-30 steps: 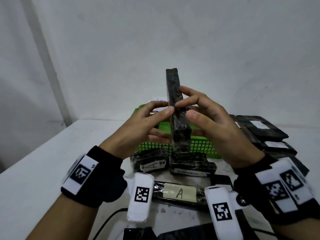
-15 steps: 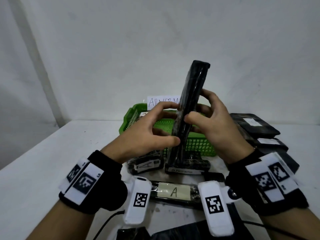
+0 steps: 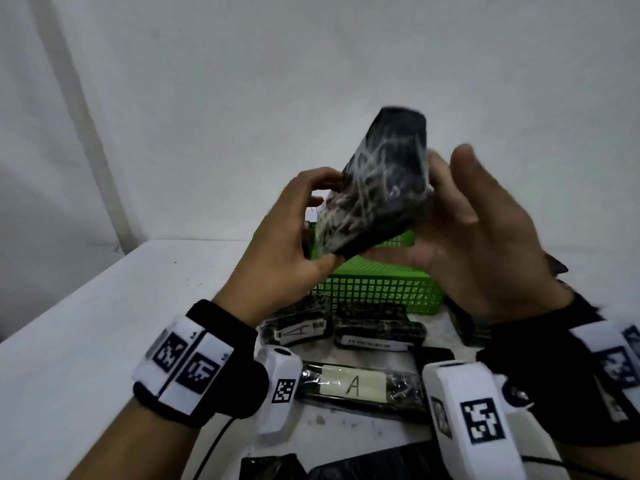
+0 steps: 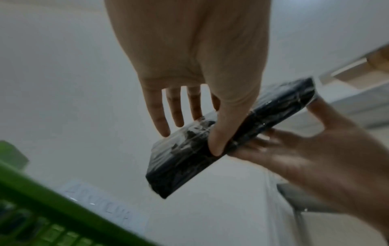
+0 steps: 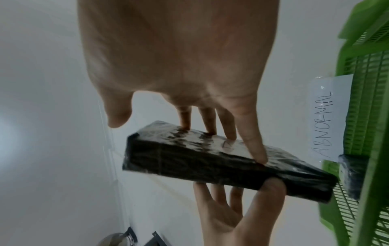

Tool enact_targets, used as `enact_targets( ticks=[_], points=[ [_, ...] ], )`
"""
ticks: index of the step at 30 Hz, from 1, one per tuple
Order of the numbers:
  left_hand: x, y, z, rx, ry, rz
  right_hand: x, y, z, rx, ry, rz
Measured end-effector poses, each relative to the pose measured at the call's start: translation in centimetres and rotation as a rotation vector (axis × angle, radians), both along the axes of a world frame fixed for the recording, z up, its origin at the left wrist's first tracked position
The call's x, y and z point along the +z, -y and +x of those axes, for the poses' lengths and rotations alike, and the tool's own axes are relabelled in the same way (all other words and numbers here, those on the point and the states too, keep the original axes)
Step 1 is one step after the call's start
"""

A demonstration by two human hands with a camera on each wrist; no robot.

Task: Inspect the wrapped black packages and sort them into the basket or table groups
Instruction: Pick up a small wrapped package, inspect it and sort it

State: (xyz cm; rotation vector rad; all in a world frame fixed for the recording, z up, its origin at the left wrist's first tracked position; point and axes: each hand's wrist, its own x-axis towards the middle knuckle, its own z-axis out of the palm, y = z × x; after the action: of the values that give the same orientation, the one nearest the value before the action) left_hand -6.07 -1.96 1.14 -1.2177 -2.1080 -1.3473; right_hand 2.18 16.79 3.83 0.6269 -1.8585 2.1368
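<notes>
Near the front edge of the counter (image 3: 62,341) lies a wrapped package marked "A" (image 3: 360,388), and two more packages (image 3: 346,329) lie behind it. Above them both hands hold one black package (image 3: 381,188) tilted in the air. The left hand (image 3: 284,244) pinches its lower end, and the right hand (image 3: 485,237) supports its back with straight fingers. Behind stands the green basket (image 3: 377,289), toward the wall.

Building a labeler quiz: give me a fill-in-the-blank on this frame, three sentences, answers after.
1. Both hands hold one wrapped black ____ in the air.
2. The basket behind it is ____ in colour.
3. The paper sign on the basket reads ____.

Answers: package; green; ABNORMAL. Left hand, right hand.
</notes>
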Motion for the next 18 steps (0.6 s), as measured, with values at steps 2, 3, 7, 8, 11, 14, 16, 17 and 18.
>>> enact_targets(
  ticks=[2, 3, 7, 8, 11, 14, 16, 17, 18],
  points=[
    [-0.6, 0.1, -0.4, 0.050, -0.033, -0.038, -0.7, 0.7, -0.6, -0.040, 0.002, 0.011],
    [-0.8, 0.2, -0.4, 0.052, -0.023, -0.051, -1.1, 1.0, -1.0, -0.073, -0.018, 0.029],
    [-0.6, 0.3, 0.2, -0.076, 0.094, -0.045, -2.0, 1.1, -1.8, -0.268, -0.179, 0.144],
    [-0.4, 0.3, 0.3, -0.097, 0.116, -0.048, -2.0, 0.9, -1.9, -0.333, -0.221, 0.175],
    [-0.3, 0.3, 0.6, -0.129, 0.139, -0.054, -2.2, 0.7, -1.8, -0.445, -0.279, 0.212],
    [-0.4, 0.1, 0.6, -0.130, 0.118, -0.075, -2.6, 1.2, -1.9, -0.486, -0.304, 0.238],
    [-0.5, 0.0, 0.8, -0.131, 0.109, -0.096, -2.8, 1.9, -2.0, -0.499, -0.300, 0.241],
    [-0.5, -0.1, 0.8, -0.122, 0.106, -0.100, -2.9, 2.0, -2.0, -0.507, -0.283, 0.236],
    [-0.5, -0.2, 0.9, -0.099, 0.099, -0.092, -2.9, 2.1, -2.0, -0.501, -0.265, 0.226]
  ],
)
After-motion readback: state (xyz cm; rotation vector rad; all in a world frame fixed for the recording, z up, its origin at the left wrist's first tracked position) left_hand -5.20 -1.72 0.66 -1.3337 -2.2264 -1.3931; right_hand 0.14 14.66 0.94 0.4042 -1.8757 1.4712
